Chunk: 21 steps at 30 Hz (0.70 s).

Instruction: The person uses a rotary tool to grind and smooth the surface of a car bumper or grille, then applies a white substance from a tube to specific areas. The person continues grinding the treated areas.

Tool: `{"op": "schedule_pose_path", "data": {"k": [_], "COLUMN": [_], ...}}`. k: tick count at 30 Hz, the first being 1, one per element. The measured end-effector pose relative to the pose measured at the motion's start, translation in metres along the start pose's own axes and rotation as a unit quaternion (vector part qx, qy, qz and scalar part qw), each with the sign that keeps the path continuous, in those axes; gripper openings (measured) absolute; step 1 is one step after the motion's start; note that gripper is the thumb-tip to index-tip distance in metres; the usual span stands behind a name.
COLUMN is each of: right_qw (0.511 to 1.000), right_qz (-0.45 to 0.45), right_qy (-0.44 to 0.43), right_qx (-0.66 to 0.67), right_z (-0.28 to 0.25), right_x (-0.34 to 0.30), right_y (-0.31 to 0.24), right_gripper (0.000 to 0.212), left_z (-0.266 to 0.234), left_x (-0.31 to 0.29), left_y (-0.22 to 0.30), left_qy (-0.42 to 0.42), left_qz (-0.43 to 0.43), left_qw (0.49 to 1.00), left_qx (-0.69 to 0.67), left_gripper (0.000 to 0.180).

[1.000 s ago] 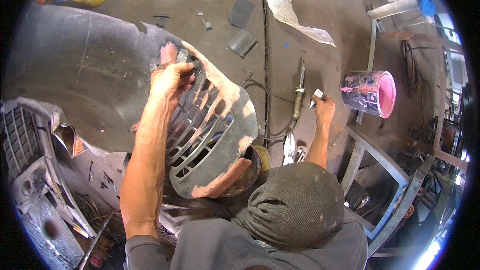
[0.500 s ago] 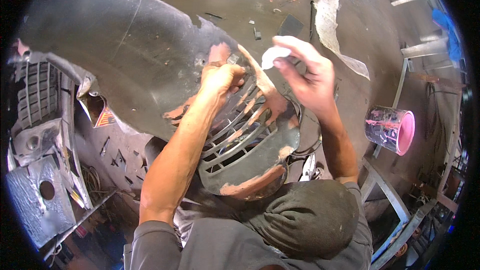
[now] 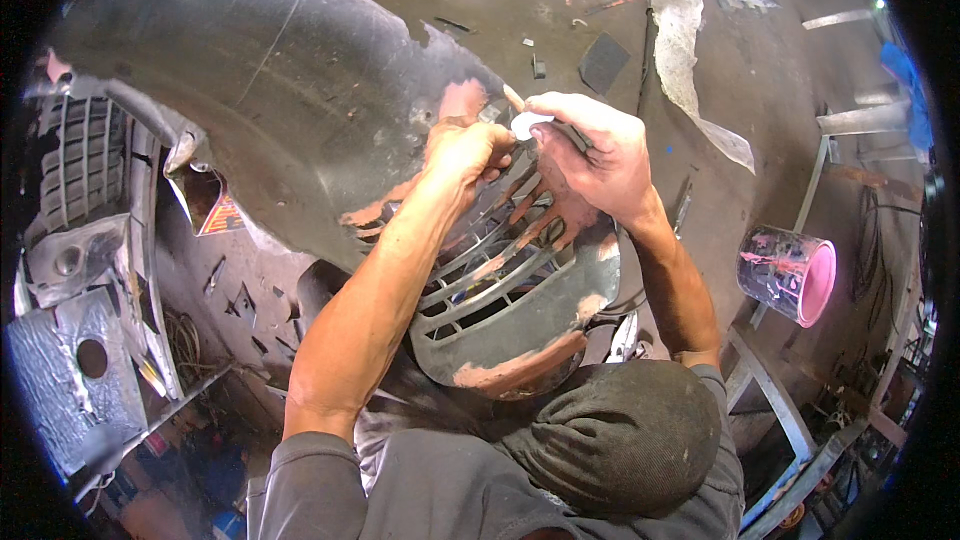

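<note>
White scrap (image 3: pixel 526 126) is pinched by right hand (image 3: pixel 602 158) over bumper (image 3: pixel 340 90); left hand (image 3: pixel 466 154) is curled, its hold unclear

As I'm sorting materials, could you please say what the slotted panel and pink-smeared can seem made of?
The slotted panel looks like scuffed, matte dark plastic, judging by its ragged edge. The can is probably shiny metal, given its wall's sheen, though plastic is possible.
</note>
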State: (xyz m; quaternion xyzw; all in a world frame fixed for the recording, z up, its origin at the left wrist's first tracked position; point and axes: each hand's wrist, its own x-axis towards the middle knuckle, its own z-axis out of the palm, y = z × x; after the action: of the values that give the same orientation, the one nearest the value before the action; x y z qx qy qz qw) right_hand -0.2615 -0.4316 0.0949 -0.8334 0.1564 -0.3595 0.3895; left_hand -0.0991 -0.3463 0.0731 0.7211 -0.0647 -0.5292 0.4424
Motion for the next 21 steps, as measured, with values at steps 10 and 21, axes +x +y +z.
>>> {"op": "schedule_pose_path", "data": {"k": [10,21], "right_qw": [0.997,0.998], "right_qz": [-0.044,-0.031], "right_qy": [-0.039,-0.017], "right_qx": [-0.050,-0.046], "right_z": [0.000,-0.002], "right_x": [0.004,0.008], "right_y": [0.010,-0.001], "right_gripper": [0.023,0.023], "left_z": [0.002,0.001], "left_x": [0.002,0.001], "left_y": [-0.002,-0.003], "left_qy": [0.002,-0.012], "left_qz": [0.000,0.009], "left_qw": [0.999,1.000], "left_qx": [-0.033,-0.017], "left_gripper": [0.023,0.058]}}
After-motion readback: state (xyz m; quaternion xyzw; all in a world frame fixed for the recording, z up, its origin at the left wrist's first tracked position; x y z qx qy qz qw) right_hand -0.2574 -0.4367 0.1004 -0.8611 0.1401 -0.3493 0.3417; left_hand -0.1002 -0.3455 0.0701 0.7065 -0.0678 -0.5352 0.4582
